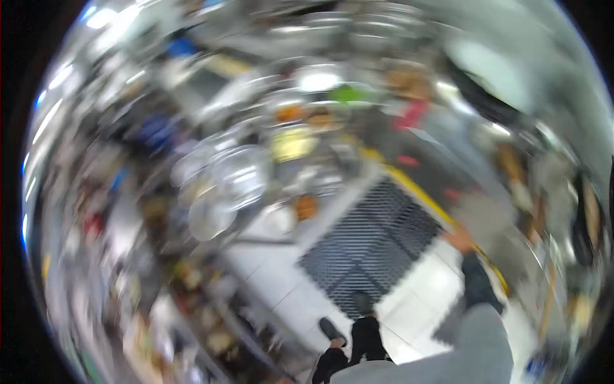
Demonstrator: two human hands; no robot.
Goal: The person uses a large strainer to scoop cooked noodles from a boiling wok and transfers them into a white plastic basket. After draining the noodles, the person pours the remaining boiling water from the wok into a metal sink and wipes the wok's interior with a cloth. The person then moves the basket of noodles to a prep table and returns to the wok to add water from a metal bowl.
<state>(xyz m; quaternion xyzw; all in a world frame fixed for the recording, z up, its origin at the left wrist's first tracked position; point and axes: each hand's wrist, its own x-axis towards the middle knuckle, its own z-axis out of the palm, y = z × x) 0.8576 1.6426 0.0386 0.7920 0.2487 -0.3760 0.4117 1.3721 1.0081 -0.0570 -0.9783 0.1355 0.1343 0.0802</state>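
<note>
My right hand (460, 240) reaches out at the yellow edge strip (422, 192) of a grey surface, over or against it. Motion blur hides its fingers, so whether it grips anything is unclear. My left hand is out of view. Before me, a ribbed dark floor mat (364, 240) lies on white tiles. Beyond the mat's left corner is a crowded worktop with a large clear or metal bowl (242, 175), a container of pale yellow food (292, 143) and a smaller one with orange contents (306, 207).
My feet stand at the mat's near end, one in a dark clog (332, 331). Lower left, a shelf rack (220, 317) holds blurred items. Something bright green (348, 93) sits among metal pans farther back. Pink-red items (410, 115) lie on the grey surface.
</note>
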